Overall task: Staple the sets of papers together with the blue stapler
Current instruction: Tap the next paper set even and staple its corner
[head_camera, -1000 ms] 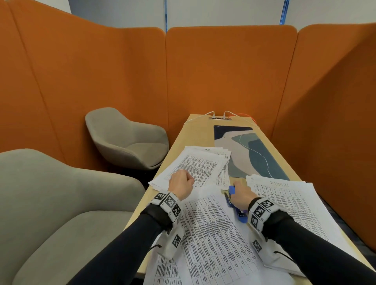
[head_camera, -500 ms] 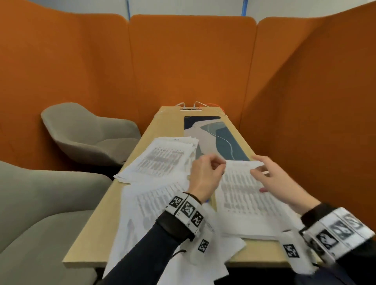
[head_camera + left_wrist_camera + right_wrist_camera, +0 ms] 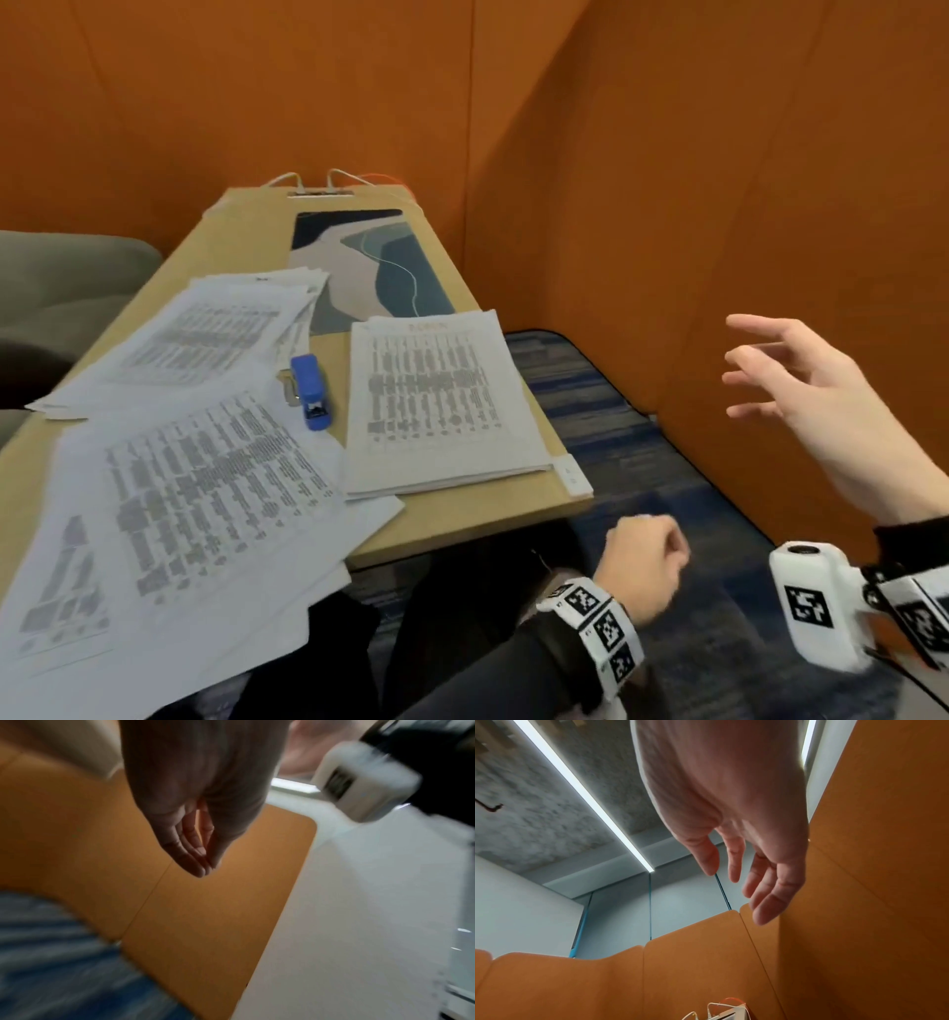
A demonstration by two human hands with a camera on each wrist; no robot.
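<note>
The blue stapler (image 3: 310,393) lies on the wooden table (image 3: 462,519) between three sets of printed papers: a fanned pile (image 3: 190,334) at the far left, a loose spread (image 3: 190,509) overhanging the near edge, and a squared stack (image 3: 436,395) on the right. No hand touches any of them. My left hand (image 3: 644,570) hangs off the table's near right corner, its fingers loosely bent toward the thumb and holding nothing (image 3: 203,862). My right hand (image 3: 770,370) is raised in the air to the right of the table with its fingers spread and empty (image 3: 731,882).
Orange padded partitions (image 3: 667,180) wall in the table at the back and right. A patterned desk mat (image 3: 359,262) and white cables (image 3: 318,180) lie at the far end. A grey chair (image 3: 61,288) stands to the left. Blue carpet (image 3: 616,411) shows right of the table.
Both hands have left the papers and pulled back off the table to the right. The stapler, earlier under my right hand, now lies uncovered. The head view has swung right.
</note>
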